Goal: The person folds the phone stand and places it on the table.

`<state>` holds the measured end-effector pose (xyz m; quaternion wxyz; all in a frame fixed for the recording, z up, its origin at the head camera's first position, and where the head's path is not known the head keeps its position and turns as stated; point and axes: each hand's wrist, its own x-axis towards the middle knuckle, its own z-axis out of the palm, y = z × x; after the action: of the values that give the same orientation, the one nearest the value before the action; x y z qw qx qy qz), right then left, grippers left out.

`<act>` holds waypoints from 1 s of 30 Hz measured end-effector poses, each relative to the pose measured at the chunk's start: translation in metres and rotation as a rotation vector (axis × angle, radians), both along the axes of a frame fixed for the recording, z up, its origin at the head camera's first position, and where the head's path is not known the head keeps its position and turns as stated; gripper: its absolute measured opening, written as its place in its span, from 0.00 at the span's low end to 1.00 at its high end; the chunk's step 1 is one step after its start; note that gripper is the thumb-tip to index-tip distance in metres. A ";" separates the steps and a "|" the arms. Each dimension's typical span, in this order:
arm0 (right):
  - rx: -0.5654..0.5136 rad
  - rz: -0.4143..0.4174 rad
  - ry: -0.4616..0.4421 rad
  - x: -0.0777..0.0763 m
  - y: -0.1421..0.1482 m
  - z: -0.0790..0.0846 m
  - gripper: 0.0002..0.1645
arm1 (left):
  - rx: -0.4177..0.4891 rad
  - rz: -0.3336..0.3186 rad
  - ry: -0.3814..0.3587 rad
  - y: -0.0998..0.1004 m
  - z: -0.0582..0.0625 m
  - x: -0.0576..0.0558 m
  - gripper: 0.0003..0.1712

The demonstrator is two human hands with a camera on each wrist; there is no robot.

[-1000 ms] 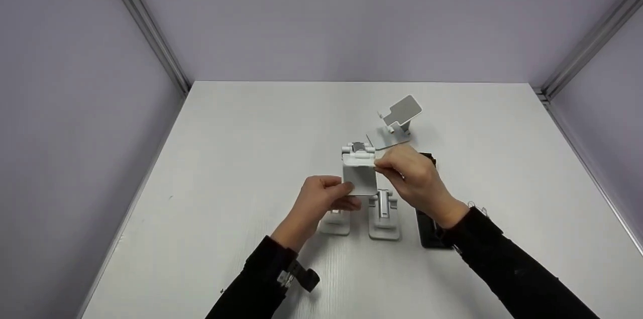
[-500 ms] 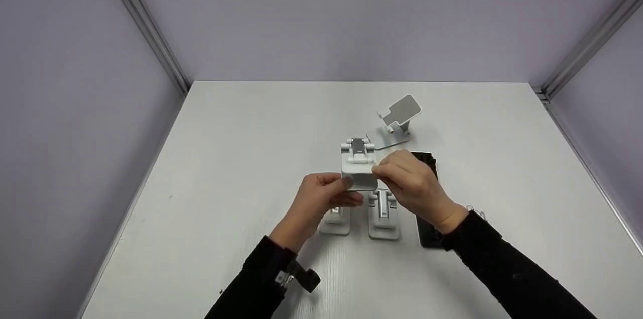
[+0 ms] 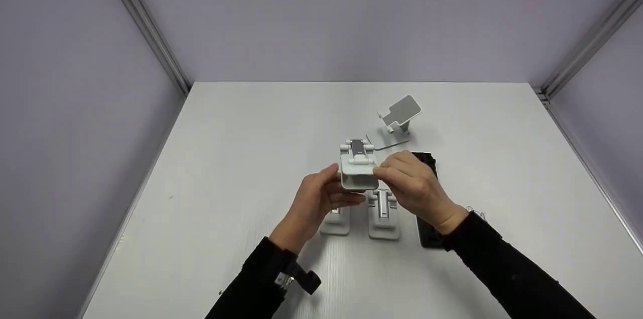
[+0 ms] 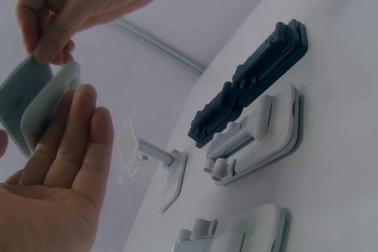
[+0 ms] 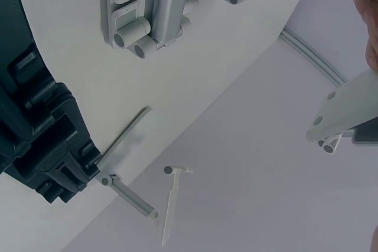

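In the head view, a white folding phone stand (image 3: 357, 164) with a grey hinge arm is held up above the table, its two plates partly folded with a gap between them. My right hand (image 3: 414, 186) pinches the upper plate's right corner between thumb and fingers. From the left, my left hand (image 3: 314, 201) supports the lower plate; its thumb is lifted off. The left wrist view shows its nearly straight fingers (image 4: 77, 140) against that plate (image 4: 50, 101). Below the hands lie two folded white phone stands, one (image 3: 384, 216) in plain sight, the other (image 3: 335, 223) partly covered by my left hand.
Behind the hands, an unfolded phone stand (image 3: 402, 113) stands on the white table (image 3: 251, 133). A black folded stand (image 4: 248, 81) lies to the right, partly under my right forearm. Grey panels (image 3: 321, 17) enclose the table's back and sides.
The held stand's upper plate has tilted toward the person, showing more of its hinge arm. My left thumb has come off the lower plate. The stands on the table have stayed put.
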<state>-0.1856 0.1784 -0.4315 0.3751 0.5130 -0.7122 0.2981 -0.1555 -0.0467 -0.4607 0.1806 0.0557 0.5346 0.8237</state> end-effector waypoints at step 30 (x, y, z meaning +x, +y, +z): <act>-0.018 0.052 -0.094 0.005 -0.002 -0.005 0.10 | 0.067 0.008 -0.020 0.000 -0.001 0.001 0.25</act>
<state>-0.1805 0.1766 -0.4360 0.3379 0.5134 -0.7128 0.3378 -0.1543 -0.0472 -0.4613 0.1808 0.0515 0.5053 0.8422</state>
